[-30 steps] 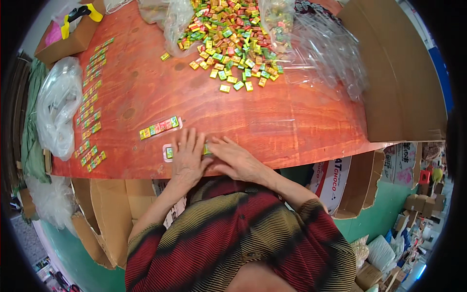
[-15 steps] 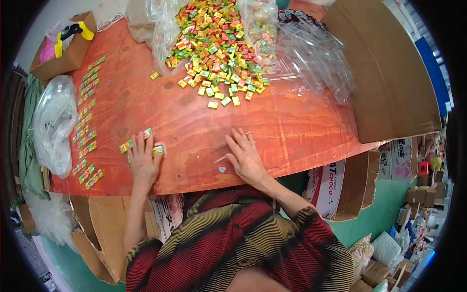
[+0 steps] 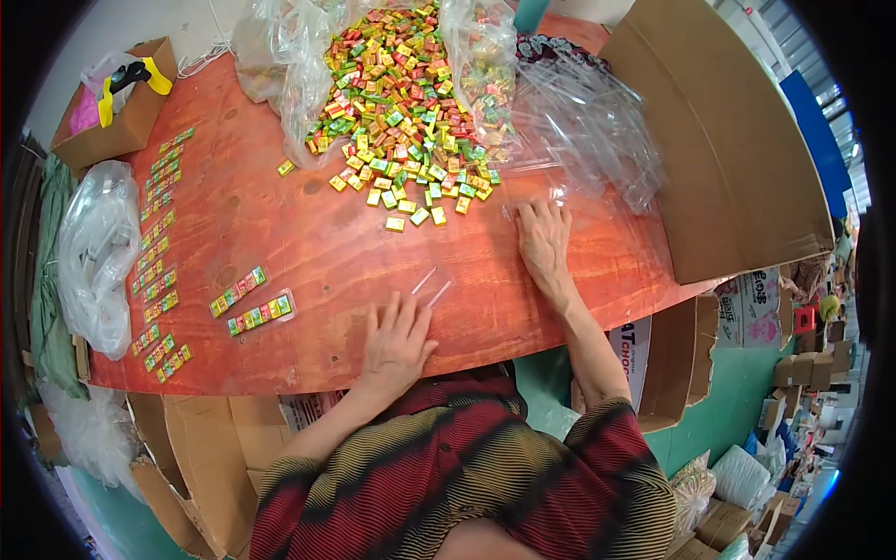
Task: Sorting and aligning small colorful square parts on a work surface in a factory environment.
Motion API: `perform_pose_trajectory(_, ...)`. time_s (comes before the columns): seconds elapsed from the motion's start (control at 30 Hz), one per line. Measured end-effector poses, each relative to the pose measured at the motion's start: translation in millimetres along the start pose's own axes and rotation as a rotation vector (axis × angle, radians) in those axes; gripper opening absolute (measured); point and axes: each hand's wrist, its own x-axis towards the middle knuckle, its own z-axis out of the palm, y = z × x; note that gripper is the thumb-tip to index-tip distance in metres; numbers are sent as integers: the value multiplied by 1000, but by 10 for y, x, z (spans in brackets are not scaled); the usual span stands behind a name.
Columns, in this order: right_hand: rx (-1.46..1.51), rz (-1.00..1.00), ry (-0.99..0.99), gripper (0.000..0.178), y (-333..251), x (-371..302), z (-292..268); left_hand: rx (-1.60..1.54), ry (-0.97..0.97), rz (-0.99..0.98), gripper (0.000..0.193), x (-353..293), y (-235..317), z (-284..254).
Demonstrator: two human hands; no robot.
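Observation:
My left hand (image 3: 397,343) lies on the red wooden table with its fingers stretched out, just short of a narrow clear plastic tray (image 3: 431,286). Farther right, my right hand (image 3: 544,245) reaches forward with fingers extended. Its fingertips touch the near edge of the clear plastic trays (image 3: 593,140), and I see nothing clearly gripped there. To the left of my left hand are two clear trays filled with rows of small coloured boxes, an upper filled tray (image 3: 238,291) and a lower filled tray (image 3: 261,314). A large heap of small yellow, green and red boxes (image 3: 401,103) spreads across the far middle.
Several filled trays (image 3: 161,303) line the table's left side, beside a clear plastic bag (image 3: 98,261). An open cardboard box (image 3: 117,131) stands at the far left. A tall cardboard panel (image 3: 728,149) borders the right. Clear bags (image 3: 308,93) flank the heap.
My left hand has left the filled trays and moved right, near the clear tray. My right hand has moved away to the right and forward, to the stacked clear trays.

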Motion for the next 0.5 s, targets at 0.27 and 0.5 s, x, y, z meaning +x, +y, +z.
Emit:
perform_pose_trajectory(0.27, 136, -183, -65, 13, 46, 112, -163, -30, 60, 72, 40, -22, -196, 23)
perform_pose_trajectory(0.5, 124, -88, -481, 29, 122, 188, -105, -47, 108, 81, 39, -63, -306, -7)
